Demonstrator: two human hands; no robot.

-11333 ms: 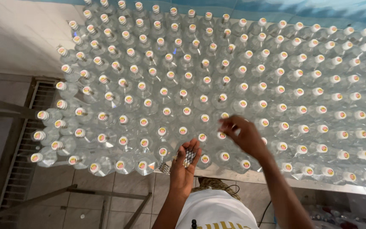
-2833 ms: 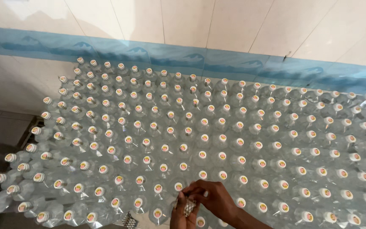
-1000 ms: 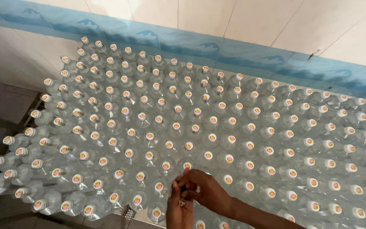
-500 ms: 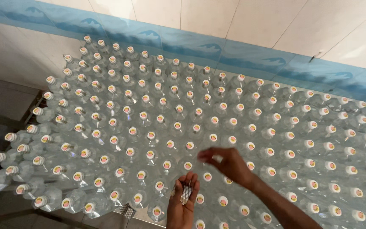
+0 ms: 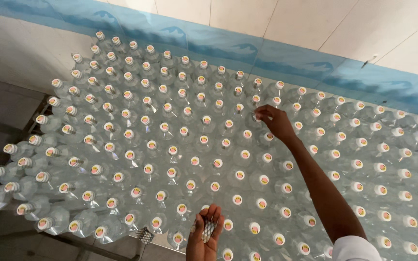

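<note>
The right hand (image 5: 277,121) is extended across the packed field of clear plastic bottles (image 5: 204,145) toward the far edge of the table, close to the blue wall band (image 5: 286,60). Its fingers are pinched together at the neck of one bottle (image 5: 256,117) that, unlike its neighbours, shows no coloured cap; whether a small cap sits between the fingertips cannot be told.

The left hand (image 5: 205,237) is held palm up at the near edge of the table, fingers loosely curled, cupping a small stack of silvery caps (image 5: 209,231).

Risk assessment:
- The bottles stand touching one another. A forearm (image 5: 322,193) lowered during the long reach could probably tip a row, and neighbours would likely follow.
- The cupped hand is only half closed. Tilting it may spill the caps among the bottles, where recovery looks difficult.
- A cap seated off-centre on the neck could fall between bottles.
- The metal grid (image 5: 143,235) at the near edge lies just beside the left hand.
</note>
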